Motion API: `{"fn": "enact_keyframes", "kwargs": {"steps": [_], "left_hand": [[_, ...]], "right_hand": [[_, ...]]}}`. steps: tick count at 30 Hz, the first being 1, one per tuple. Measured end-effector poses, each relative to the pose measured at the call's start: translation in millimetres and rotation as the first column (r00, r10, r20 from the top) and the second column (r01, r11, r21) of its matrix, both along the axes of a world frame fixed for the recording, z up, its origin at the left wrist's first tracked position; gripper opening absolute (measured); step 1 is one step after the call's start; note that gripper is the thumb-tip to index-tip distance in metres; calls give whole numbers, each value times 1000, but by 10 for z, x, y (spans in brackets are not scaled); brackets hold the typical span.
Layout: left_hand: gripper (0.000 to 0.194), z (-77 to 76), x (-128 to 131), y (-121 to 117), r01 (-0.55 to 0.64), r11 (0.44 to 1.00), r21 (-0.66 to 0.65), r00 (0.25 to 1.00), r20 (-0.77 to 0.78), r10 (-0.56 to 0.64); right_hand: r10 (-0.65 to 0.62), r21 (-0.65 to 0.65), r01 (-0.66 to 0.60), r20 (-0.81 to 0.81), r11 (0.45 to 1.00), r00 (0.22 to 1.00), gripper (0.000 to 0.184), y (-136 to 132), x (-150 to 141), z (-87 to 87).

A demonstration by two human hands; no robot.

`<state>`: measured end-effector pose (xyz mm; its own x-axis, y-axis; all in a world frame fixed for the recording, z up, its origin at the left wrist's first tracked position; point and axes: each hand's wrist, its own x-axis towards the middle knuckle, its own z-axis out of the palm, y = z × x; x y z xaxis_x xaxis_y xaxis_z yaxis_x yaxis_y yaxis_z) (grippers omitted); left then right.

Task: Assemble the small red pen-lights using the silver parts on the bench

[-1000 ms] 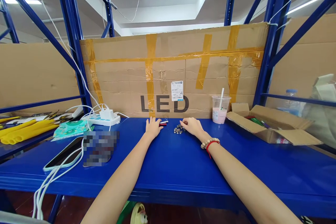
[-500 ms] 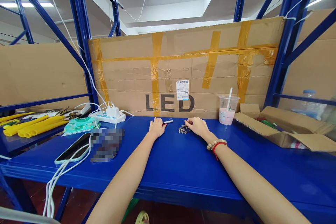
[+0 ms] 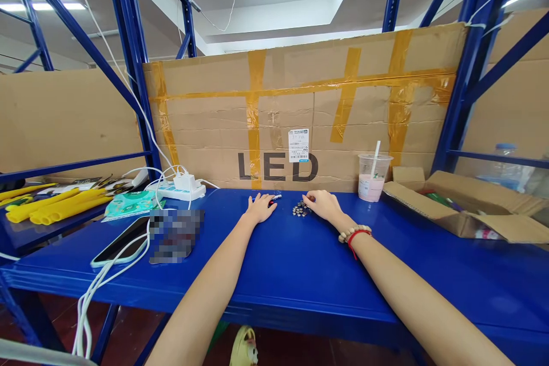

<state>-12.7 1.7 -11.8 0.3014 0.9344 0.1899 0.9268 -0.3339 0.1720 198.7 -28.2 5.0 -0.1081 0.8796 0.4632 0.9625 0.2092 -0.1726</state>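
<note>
On the blue tabletop (image 3: 274,263), my left hand (image 3: 259,209) lies palm down with its fingers spread. Its fingertips rest over a thin silver pen-like stick (image 3: 277,197), partly covered by the hand. To the right is a small heap of shiny round metal pieces (image 3: 300,209), too small to name exactly. My right hand (image 3: 325,206) is at the heap's right edge, its thumb and fingers curled together in a pinch. Whatever those fingers hold is hidden.
A cup (image 3: 371,178) with a straw and an open cardboard box (image 3: 446,206) stand at right. Cables, a phone (image 3: 122,243), a blurred flat item (image 3: 176,237), a power strip (image 3: 189,189) and a green packet (image 3: 132,203) lie at left. Cardboard (image 3: 206,131) walls the back.
My left hand has shifted slightly right and its fingers have spread further over the stick. My right hand stays at the metal pieces, nearly unmoved.
</note>
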Motion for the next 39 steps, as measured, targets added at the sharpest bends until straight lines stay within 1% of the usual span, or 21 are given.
{"fn": "enact_keyframes", "kwargs": {"steps": [4, 12, 17, 23, 29, 39], "left_hand": [[39, 1, 9, -15, -12, 999, 35, 999, 37, 11], [22, 29, 38, -50, -61, 994, 86, 997, 41, 58], [20, 42, 41, -61, -104, 990, 97, 994, 46, 100], [31, 37, 22, -86, -170, 981, 92, 984, 64, 165], [39, 34, 33, -92, -219, 973, 67, 975, 46, 216], [69, 32, 34, -104, -337, 940, 46, 941, 30, 336]], "right_hand": [[-3, 5, 3, 1, 1000, 1000, 33, -2, 4, -3], [6, -2, -6, -6, 1000, 1000, 33, -20, -4, 2], [-6, -6, 6, -4, 1000, 1000, 33, -7, -19, 0], [-9, -19, 9, -10, 1000, 1000, 33, -19, -29, 11], [0, -12, 0, -23, 1000, 1000, 33, -21, -16, -9], [-4, -24, 3, -19, 1000, 1000, 34, -4, -30, -8]]}}
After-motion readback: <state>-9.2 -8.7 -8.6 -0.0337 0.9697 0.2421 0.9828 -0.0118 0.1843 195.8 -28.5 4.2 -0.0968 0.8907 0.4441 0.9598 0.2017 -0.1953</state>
